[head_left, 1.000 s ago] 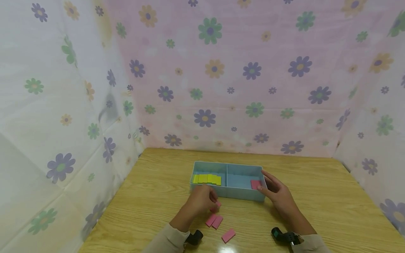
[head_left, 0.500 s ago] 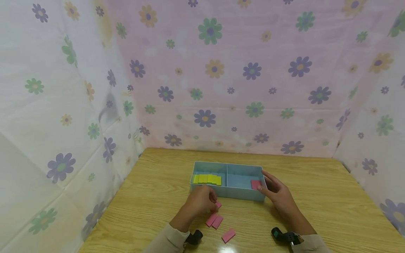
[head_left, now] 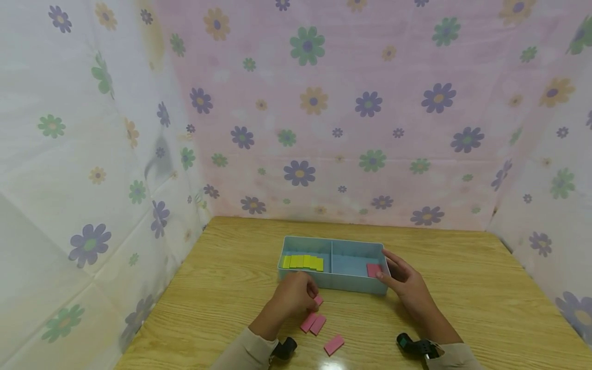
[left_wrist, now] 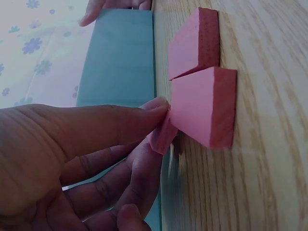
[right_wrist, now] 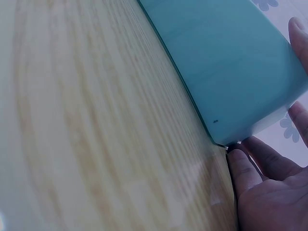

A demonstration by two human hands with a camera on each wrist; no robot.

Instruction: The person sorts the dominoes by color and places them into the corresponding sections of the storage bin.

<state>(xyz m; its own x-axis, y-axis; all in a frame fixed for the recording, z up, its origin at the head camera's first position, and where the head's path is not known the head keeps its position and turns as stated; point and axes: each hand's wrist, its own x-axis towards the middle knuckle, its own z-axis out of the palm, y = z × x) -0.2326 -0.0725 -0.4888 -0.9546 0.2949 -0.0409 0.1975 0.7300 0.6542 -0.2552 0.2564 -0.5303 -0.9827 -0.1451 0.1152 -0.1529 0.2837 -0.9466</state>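
Note:
My left hand (head_left: 292, 294) pinches a small pink block (left_wrist: 163, 138) between thumb and fingers, just in front of a light blue two-compartment box (head_left: 335, 281). Two more pink blocks (head_left: 317, 325) lie side by side by that hand, and a single pink block (head_left: 334, 345) lies nearer to me. With its thumb at the front rim and fingers along the end wall, my right hand (head_left: 410, 292) holds the box's right end. Several yellow blocks (head_left: 302, 261) lie in a row in the left compartment. Pink (head_left: 373, 270) shows in the right compartment's front corner, partly behind my thumb.
The box stands on a wood-grain table (head_left: 222, 277). Flower-printed cloth (head_left: 342, 118) encloses the table at the back and both sides. A dark wrist-worn device sits on each of my wrists, the left one (head_left: 284, 348) close to the loose blocks.
The pink block in my left hand has shifted very slightly in its fingers. My right hand and the box have stayed where they were.

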